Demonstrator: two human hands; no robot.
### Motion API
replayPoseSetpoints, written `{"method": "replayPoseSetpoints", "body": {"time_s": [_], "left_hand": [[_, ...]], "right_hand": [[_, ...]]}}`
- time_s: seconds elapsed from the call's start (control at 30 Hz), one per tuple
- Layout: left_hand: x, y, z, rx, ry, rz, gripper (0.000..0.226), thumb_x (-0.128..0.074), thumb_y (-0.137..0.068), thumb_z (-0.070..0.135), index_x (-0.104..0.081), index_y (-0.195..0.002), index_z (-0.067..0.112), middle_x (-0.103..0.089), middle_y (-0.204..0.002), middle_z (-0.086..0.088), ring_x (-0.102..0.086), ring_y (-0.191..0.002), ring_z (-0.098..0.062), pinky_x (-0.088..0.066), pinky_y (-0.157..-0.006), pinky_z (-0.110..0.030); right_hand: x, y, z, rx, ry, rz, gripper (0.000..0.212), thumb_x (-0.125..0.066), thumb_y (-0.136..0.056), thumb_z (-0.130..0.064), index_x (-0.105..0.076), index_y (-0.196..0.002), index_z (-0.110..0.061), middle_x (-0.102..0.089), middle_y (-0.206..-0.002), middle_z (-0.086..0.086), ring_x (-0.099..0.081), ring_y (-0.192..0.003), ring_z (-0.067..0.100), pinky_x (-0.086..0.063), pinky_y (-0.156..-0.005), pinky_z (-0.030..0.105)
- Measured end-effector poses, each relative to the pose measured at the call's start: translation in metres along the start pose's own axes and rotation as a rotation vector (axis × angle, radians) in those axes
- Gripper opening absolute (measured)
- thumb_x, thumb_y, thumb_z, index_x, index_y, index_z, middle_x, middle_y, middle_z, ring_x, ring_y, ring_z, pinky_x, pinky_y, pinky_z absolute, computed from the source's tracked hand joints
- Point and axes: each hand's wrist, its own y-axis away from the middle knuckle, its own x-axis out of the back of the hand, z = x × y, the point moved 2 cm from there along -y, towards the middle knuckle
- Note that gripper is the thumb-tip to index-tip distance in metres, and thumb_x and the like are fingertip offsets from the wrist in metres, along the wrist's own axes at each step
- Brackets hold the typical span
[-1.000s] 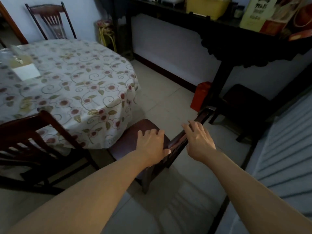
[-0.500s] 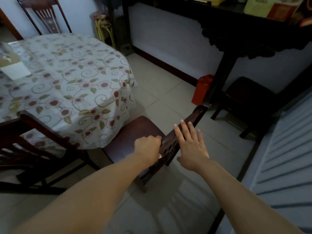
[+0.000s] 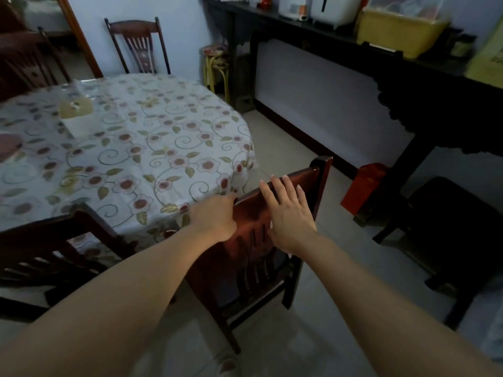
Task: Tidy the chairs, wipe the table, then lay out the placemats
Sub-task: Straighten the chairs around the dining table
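Observation:
A dark red wooden chair (image 3: pixel 261 257) stands at the near right edge of the round table (image 3: pixel 130 148), its seat tucked under the floral tablecloth. My left hand (image 3: pixel 215 219) grips the top rail of the chair's back at its left end. My right hand (image 3: pixel 288 213) lies flat against the back of the chair, fingers straight and reaching the top rail. A tissue box (image 3: pixel 77 115) sits on the table at the left.
Another chair (image 3: pixel 54 246) stands at the table's near left, one more chair (image 3: pixel 138 44) at the far side. A dark sideboard (image 3: pixel 408 66) lines the right wall, with a red box (image 3: pixel 364 186) and a dark stool (image 3: pixel 457 221) on the floor beside it.
The chair has gone in toward the table, and its seat is now hidden under the cloth. My right hand went from the rail to lying flat on the chair back.

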Motion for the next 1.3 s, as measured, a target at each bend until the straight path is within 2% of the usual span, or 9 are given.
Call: {"method": "replayPoseSetpoints", "body": {"time_s": [0.13, 0.3, 0.4, 0.53, 0.67, 0.8, 0.93, 1.13, 1.3], "left_hand": [[0.009, -0.034, -0.044, -0.005, 0.024, 0.148, 0.044, -0.061, -0.082, 0.034, -0.041, -0.119, 0.021, -0.063, -0.097, -0.002, -0.063, -0.088, -0.028, -0.043, -0.065, -0.035], [0.016, -0.072, -0.068, 0.004, 0.011, 0.062, 0.056, -0.070, -0.072, 0.052, -0.049, -0.115, 0.022, -0.055, -0.071, 0.006, -0.062, -0.076, -0.022, -0.042, -0.058, -0.030], [0.020, -0.089, -0.079, 0.038, 0.003, 0.051, 0.058, -0.076, -0.065, 0.051, -0.053, -0.109, 0.021, -0.051, -0.070, 0.007, -0.059, -0.077, -0.021, -0.037, -0.058, -0.029], [0.026, -0.112, -0.093, 0.137, 0.019, 0.048, 0.048, -0.078, -0.063, 0.044, -0.055, -0.098, 0.021, -0.053, -0.079, 0.004, -0.059, -0.086, -0.025, -0.033, -0.063, -0.032], [0.040, -0.132, -0.106, 0.258, 0.023, -0.001, 0.044, -0.080, -0.061, 0.045, -0.048, -0.084, 0.025, -0.044, -0.070, 0.009, -0.051, -0.077, -0.020, -0.030, -0.056, -0.029], [0.052, -0.146, -0.114, 0.309, -0.026, 0.031, 0.050, -0.081, -0.061, 0.045, -0.054, -0.099, 0.026, -0.061, -0.086, 0.001, -0.057, -0.084, -0.022, -0.035, -0.060, -0.031], [0.056, -0.152, -0.123, 0.368, -0.058, 0.062, 0.044, -0.081, -0.060, 0.046, -0.054, -0.088, 0.025, -0.049, -0.070, 0.007, -0.055, -0.076, -0.021, -0.033, -0.060, -0.031], [0.039, -0.158, -0.129, 0.390, -0.120, 0.155, 0.039, -0.077, -0.066, 0.044, -0.055, -0.093, 0.026, -0.060, -0.079, 0.003, -0.060, -0.081, -0.023, -0.033, -0.060, -0.030], [0.003, -0.150, -0.134, 0.337, -0.112, 0.280, 0.032, -0.075, -0.066, 0.035, -0.057, -0.089, 0.022, -0.067, -0.084, 0.002, -0.062, -0.075, -0.022, -0.030, -0.057, -0.027]], "right_hand": [[0.009, -0.069, -0.007, 0.111, 0.039, 0.068, 0.094, -0.069, -0.074, -0.022, -0.011, -0.148, -0.023, -0.019, -0.151, 0.008, -0.008, -0.142, 0.031, 0.003, -0.116, 0.044], [0.014, -0.130, 0.003, 0.233, 0.080, 0.071, 0.065, -0.065, -0.078, -0.021, -0.034, -0.136, -0.022, -0.042, -0.136, 0.004, -0.034, -0.130, 0.026, -0.015, -0.114, 0.041], [0.017, -0.168, -0.001, 0.338, 0.098, -0.025, 0.066, -0.074, -0.072, -0.019, -0.041, -0.130, -0.016, -0.042, -0.139, 0.007, -0.037, -0.129, 0.027, -0.021, -0.111, 0.040], [0.026, -0.213, -0.006, 0.425, 0.116, -0.135, 0.058, -0.083, -0.061, -0.036, -0.046, -0.102, -0.018, -0.061, -0.103, 0.004, -0.058, -0.095, 0.026, -0.040, -0.071, 0.033], [0.026, -0.248, -0.007, 0.527, 0.070, -0.169, 0.057, -0.082, -0.062, -0.043, -0.038, -0.091, -0.021, -0.055, -0.084, -0.001, -0.055, -0.082, 0.024, -0.038, -0.062, 0.032], [0.026, -0.282, -0.013, 0.661, 0.103, -0.169, 0.061, -0.080, -0.061, -0.049, -0.032, -0.087, -0.023, -0.049, -0.074, -0.002, -0.051, -0.071, 0.022, -0.035, -0.057, 0.031], [0.020, -0.302, -0.022, 0.714, 0.094, -0.160, 0.060, -0.080, -0.059, -0.053, -0.035, -0.086, -0.024, -0.039, -0.063, -0.007, -0.045, -0.063, 0.020, -0.022, -0.048, 0.026], [-0.003, -0.318, -0.028, 0.761, 0.109, -0.122, 0.055, -0.079, -0.064, -0.048, -0.036, -0.087, -0.022, -0.029, -0.061, -0.010, -0.038, -0.056, 0.017, -0.013, -0.047, 0.026], [-0.035, -0.313, -0.034, 0.785, 0.166, -0.117, 0.049, -0.075, -0.070, -0.045, -0.044, -0.100, -0.020, -0.053, -0.081, -0.002, -0.039, -0.065, 0.019, -0.019, -0.050, 0.028]]}}
